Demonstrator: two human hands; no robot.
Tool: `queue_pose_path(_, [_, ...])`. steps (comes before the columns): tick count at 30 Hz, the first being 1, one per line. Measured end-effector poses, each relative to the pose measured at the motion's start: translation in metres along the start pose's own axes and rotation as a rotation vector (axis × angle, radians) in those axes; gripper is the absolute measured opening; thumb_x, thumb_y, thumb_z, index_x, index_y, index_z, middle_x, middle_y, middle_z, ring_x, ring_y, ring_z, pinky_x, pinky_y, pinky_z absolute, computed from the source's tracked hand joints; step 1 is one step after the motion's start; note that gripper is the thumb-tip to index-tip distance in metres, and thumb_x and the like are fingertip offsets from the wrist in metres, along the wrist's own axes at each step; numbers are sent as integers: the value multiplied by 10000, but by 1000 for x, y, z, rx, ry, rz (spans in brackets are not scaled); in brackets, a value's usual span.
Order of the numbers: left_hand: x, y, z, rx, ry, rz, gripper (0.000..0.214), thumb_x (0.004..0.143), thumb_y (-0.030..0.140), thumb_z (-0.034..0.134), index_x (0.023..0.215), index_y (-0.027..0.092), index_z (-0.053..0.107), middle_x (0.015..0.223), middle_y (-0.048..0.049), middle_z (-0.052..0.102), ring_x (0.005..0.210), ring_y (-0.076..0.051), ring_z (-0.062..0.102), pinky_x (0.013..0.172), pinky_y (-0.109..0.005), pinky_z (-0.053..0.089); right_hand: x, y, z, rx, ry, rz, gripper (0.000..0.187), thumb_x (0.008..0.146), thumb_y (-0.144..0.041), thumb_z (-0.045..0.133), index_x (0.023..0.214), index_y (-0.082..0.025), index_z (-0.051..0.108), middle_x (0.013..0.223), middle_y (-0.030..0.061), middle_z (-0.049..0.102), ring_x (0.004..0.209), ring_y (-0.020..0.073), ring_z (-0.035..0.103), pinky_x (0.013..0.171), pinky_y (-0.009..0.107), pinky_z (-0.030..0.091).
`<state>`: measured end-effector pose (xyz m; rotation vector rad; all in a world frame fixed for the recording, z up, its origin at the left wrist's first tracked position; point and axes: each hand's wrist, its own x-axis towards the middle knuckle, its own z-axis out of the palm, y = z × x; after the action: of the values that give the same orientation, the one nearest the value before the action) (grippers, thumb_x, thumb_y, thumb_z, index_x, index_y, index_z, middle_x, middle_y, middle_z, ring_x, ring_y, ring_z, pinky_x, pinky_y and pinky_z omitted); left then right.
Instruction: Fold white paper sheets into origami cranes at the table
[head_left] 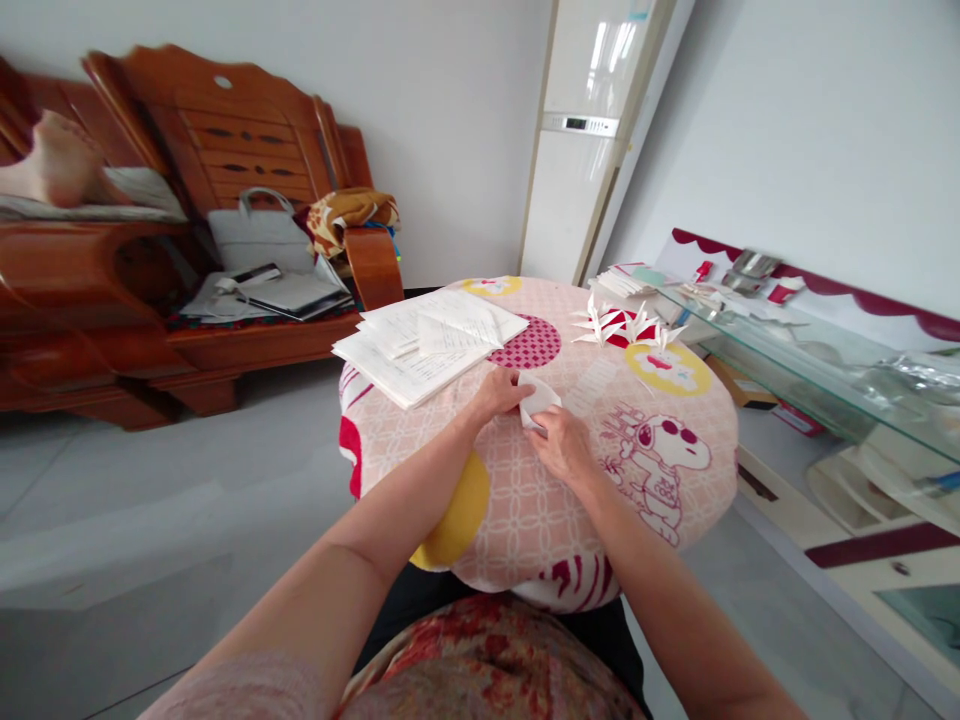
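A small white piece of folded paper (537, 399) lies on a round surface covered with a pink patterned cloth (660, 480). My left hand (496, 391) pinches its left edge with closed fingers. My right hand (561, 445) grips its lower right side, fingers curled on it. Both hands meet over the middle of the cloth. Several finished white folded paper shapes (624, 327) sit at the far side of the cloth. A stack of printed paper sheets (427, 342) lies at the far left of it.
A wooden bench (225, 150) with a grey bag (259, 240), papers and a folded blanket stands at the left. A glass shelf (787, 340) with small items runs along the right. A tall white air conditioner (581, 140) stands in the corner. Grey floor surrounds the covered surface.
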<state>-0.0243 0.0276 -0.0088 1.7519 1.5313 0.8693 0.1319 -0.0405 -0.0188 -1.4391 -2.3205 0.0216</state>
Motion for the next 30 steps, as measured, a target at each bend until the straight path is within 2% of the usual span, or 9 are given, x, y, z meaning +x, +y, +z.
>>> queue_pose_path(4, [1,-4,0,-146,-59,-31,219,791,323,598,657,150,592,588,9,541,537,-107,491,497,-207,359,3,-1,1,-13,-37,61,150,866,-216,632,734,-187,698,824,48,661,794,190,591,674,279,377])
queue_pose_path(10, [4,-8,3,-105,16,3,246,782,290,606,585,151,556,559,14,496,562,-110,465,507,-214,341,13,-8,4,-49,-41,114,113,846,-230,646,772,-182,717,841,78,693,822,220,612,686,294,398])
queue_pose_path(13, [2,-7,4,-149,9,19,326,806,354,622,564,154,535,521,23,465,523,-98,443,488,-210,321,16,-11,5,-75,-53,107,124,854,-204,627,792,-174,730,862,102,708,850,231,623,691,298,399])
queue_pose_path(16, [-2,-5,3,-302,-58,-15,457,855,538,590,621,145,588,553,-12,554,515,-108,509,491,-210,371,17,-10,5,-82,-44,115,174,864,-193,611,735,-164,724,823,106,703,809,220,621,666,295,383])
queue_pose_path(19, [-5,-3,1,-485,-130,-84,632,892,698,455,748,126,684,703,-90,695,600,-148,627,565,-238,481,17,-4,6,-50,-45,115,237,864,-216,614,645,-168,693,730,72,677,701,185,589,625,287,355])
queue_pose_path(21, [-5,-3,-2,-559,-165,-125,727,892,756,388,781,115,712,755,-123,728,637,-167,662,601,-257,518,16,-2,7,-41,-35,93,238,863,-221,617,640,-171,687,717,59,675,687,176,581,626,282,354])
queue_pose_path(26, [-2,-3,-5,-611,-146,-183,745,876,774,419,773,106,733,756,-141,737,628,-176,676,616,-270,533,14,-7,13,-114,-3,52,159,864,-174,593,766,-162,717,873,118,719,885,237,627,720,297,412])
queue_pose_path(30, [-2,-3,-4,-602,-161,-202,720,919,728,397,829,107,749,774,-127,744,640,-157,674,628,-249,532,16,-11,13,-129,-15,79,172,881,-167,563,820,-161,724,903,135,719,917,243,633,756,300,437])
